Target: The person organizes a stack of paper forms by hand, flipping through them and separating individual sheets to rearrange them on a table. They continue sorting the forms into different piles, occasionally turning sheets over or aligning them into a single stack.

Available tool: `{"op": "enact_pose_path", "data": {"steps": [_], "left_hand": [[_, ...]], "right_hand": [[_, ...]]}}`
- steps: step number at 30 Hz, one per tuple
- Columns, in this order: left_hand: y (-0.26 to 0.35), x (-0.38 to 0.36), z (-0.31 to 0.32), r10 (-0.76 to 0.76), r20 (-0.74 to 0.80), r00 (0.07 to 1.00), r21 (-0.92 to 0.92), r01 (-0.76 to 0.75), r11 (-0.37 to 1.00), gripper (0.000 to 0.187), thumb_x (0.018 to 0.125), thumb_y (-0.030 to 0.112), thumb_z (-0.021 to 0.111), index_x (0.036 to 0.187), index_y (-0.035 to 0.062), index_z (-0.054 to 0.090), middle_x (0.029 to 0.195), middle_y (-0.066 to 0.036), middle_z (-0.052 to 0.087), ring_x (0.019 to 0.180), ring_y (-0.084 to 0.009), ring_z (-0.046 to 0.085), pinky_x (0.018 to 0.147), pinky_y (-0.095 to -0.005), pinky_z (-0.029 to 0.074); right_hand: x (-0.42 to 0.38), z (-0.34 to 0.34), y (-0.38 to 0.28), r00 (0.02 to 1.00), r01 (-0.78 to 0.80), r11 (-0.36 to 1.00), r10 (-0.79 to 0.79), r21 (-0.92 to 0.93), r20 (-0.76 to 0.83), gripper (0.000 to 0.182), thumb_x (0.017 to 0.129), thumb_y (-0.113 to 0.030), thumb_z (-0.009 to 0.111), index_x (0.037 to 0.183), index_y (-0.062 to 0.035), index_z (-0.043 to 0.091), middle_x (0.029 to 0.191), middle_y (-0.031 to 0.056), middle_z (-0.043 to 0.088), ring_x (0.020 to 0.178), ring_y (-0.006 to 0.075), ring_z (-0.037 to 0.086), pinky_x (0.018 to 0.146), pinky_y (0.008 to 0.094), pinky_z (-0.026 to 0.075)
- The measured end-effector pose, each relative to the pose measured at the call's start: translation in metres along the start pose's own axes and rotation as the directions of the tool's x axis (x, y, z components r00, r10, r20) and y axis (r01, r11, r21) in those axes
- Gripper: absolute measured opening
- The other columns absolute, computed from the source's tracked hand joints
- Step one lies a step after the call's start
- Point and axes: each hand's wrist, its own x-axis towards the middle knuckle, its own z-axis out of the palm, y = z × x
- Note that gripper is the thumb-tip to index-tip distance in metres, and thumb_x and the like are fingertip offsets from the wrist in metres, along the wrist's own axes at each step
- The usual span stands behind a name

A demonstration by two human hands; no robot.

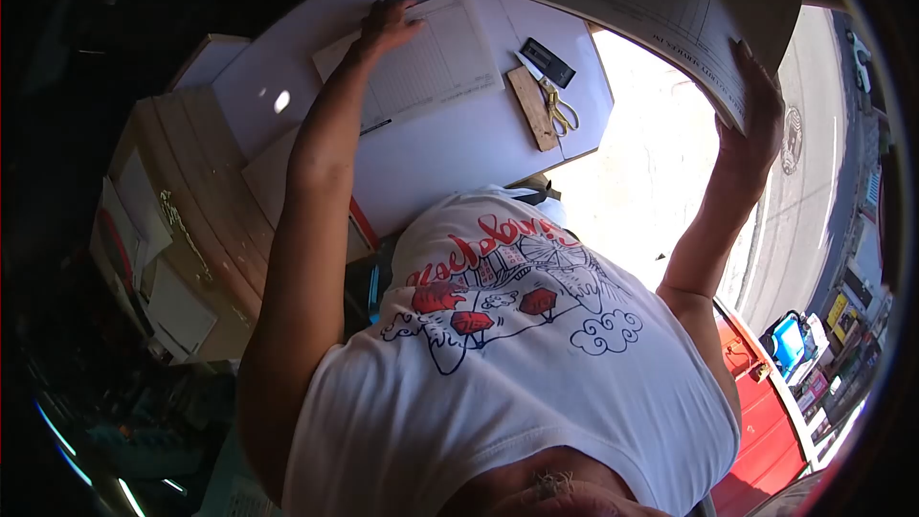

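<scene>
My left hand (388,25) rests on the upper edge of a printed form sheet (431,62) lying on the white table, its fingers apart. The sheet carries ruled columns and small print. On the right, my right hand (756,110) grips the edge of a thick stack of printed forms (661,10), raised above the table's right side. My thumb lies on its top face, near a line of bold print; the stack's far part runs out of view.
Gold-handled scissors (555,113) lie across a wooden block (531,107), beside a dark flat box (548,62) on the white table (412,168). Left of it stands a brown carton (206,182) with papers. A red panel (761,412) and a road (814,134) show at right.
</scene>
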Motion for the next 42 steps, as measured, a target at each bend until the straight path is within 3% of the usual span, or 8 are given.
{"op": "enact_pose_path", "data": {"steps": [9, 21, 25, 31, 34, 36, 37, 42], "left_hand": [[0.014, -0.008, 0.001, 0.069, -0.037, 0.997, 0.042, -0.067, 0.997, 0.054, 0.086, 0.039, 0.063, 0.133, 0.0157, 0.05, 0.129, -0.012, 0.053, 0.12, -0.0319, 0.049, 0.099, -0.0466, 0.042], [0.014, -0.011, 0.017, 0.035, -0.283, 0.958, 0.06, -0.018, 0.998, 0.042, 0.085, 0.028, 0.063, 0.124, 0.0155, 0.057, 0.119, -0.01, 0.057, 0.112, -0.0315, 0.051, 0.095, -0.0487, 0.042], [0.027, -0.005, 0.005, -0.051, -0.253, 0.966, 0.044, 0.064, 0.997, 0.027, 0.083, 0.025, 0.065, 0.108, 0.0168, 0.067, 0.112, -0.009, 0.059, 0.105, -0.0296, 0.052, 0.091, -0.0485, 0.043], [0.027, -0.003, 0.01, -0.06, -0.33, 0.942, 0.01, 0.067, 0.998, 0.017, 0.082, 0.021, 0.065, 0.098, 0.0162, 0.07, 0.105, -0.007, 0.06, 0.101, -0.0278, 0.053, 0.087, -0.0477, 0.044], [0.029, -0.003, 0.009, -0.058, -0.371, 0.927, 0.023, 0.072, 0.997, 0.012, 0.081, 0.017, 0.064, 0.091, 0.0147, 0.069, 0.101, -0.008, 0.062, 0.097, -0.0278, 0.055, 0.084, -0.0464, 0.046], [0.029, -0.003, 0.011, -0.04, -0.413, 0.91, 0.032, 0.058, 0.998, 0.007, 0.08, 0.015, 0.064, 0.086, 0.0135, 0.068, 0.096, -0.008, 0.063, 0.092, -0.0282, 0.057, 0.08, -0.0449, 0.047], [0.029, -0.002, 0.01, -0.025, -0.434, 0.9, 0.033, 0.044, 0.998, 0.005, 0.079, 0.015, 0.064, 0.083, 0.013, 0.068, 0.094, -0.008, 0.063, 0.089, -0.0285, 0.058, 0.078, -0.0442, 0.048], [0.019, 0.005, 0.015, 0.06, -0.519, 0.852, 0.002, -0.069, 0.998, 0.005, 0.078, 0.014, 0.064, 0.074, 0.0125, 0.066, 0.085, -0.007, 0.064, 0.08, -0.0303, 0.06, 0.07, -0.0436, 0.05]], "right_hand": [[0.005, 0.009, 0.024, 0.996, -0.09, 0.996, 0.09, 0.016, -0.02, 0.034, 0.082, -0.022, 0.065, 0.11, -0.003, 0.065, 0.095, 0.0139, 0.064, 0.079, 0.0168, 0.066, 0.064, 0.025, 0.053], [0.016, 0.037, 0.032, 0.99, -0.04, 0.997, 0.031, 0.067, 0.135, 0.039, 0.081, -0.008, 0.065, 0.119, -0.0006, 0.057, 0.097, 0.012, 0.065, 0.079, 0.0193, 0.068, 0.063, 0.0294, 0.058], [0.022, 0.043, 0.024, 0.984, -0.171, 0.985, 0.17, 0.012, 0.05, 0.047, 0.078, 0.001, 0.064, 0.123, -0.0091, 0.061, 0.116, 0.0194, 0.06, 0.104, 0.0315, 0.063, 0.078, 0.0327, 0.055], [0.023, 0.015, 0.036, 0.97, 0.193, 0.939, -0.138, -0.285, 0.201, 0.053, 0.073, 0.005, 0.068, 0.122, -0.014, 0.062, 0.115, 0.0201, 0.061, 0.101, 0.0336, 0.064, 0.077, 0.0357, 0.055], [0.023, 0.006, 0.039, 0.728, 0.684, 0.42, -0.456, -0.597, 0.513, 0.048, 0.076, 0.004, 0.066, 0.121, -0.0139, 0.063, 0.117, 0.0195, 0.06, 0.105, 0.0333, 0.062, 0.076, 0.0371, 0.055], [0.021, 0.013, 0.035, 0.971, 0.222, 0.908, -0.171, -0.355, 0.168, 0.042, 0.08, 0.0, 0.063, 0.12, -0.0138, 0.064, 0.119, 0.0195, 0.058, 0.108, 0.0328, 0.06, 0.077, 0.0363, 0.055], [0.019, 0.016, 0.034, 0.997, -0.054, 0.99, 0.06, -0.131, 0.048, 0.04, 0.082, -0.001, 0.061, 0.119, -0.0137, 0.064, 0.12, 0.0195, 0.057, 0.11, 0.0325, 0.06, 0.077, 0.036, 0.055], [0.013, 0.016, 0.038, 0.997, -0.023, 0.98, 0.037, -0.196, 0.07, 0.035, 0.085, -0.016, 0.061, 0.119, -0.0098, 0.064, 0.122, 0.0181, 0.055, 0.111, 0.0282, 0.058, 0.082, 0.0321, 0.052]]}}
